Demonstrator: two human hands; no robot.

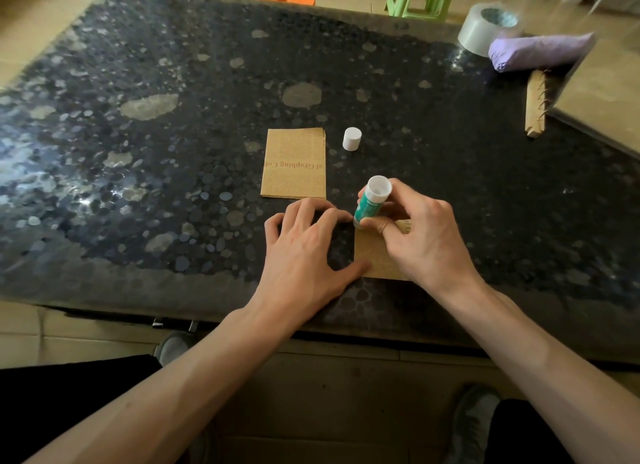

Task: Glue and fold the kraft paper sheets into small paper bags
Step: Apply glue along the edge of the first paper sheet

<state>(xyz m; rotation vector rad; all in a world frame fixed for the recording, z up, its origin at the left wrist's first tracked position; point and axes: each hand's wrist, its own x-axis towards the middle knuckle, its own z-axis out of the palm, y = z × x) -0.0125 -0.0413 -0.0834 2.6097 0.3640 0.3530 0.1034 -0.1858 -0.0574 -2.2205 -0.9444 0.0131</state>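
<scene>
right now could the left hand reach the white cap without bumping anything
Probably yes. The left hand holds nothing, and bare table lies between it and the cap beside the paper stack. The right hand with the glue stick sits right of that path.

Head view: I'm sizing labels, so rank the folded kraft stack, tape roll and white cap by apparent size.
1. kraft stack, only narrowly
2. tape roll, farther from the camera and partly hidden
3. white cap

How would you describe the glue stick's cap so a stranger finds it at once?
On the dark speckled table, find the stack of printed kraft sheets near the middle. Just right of its far corner stands the cap, touching nothing. It alone is a small plain white cylinder; the glue stick has a green label.
</scene>
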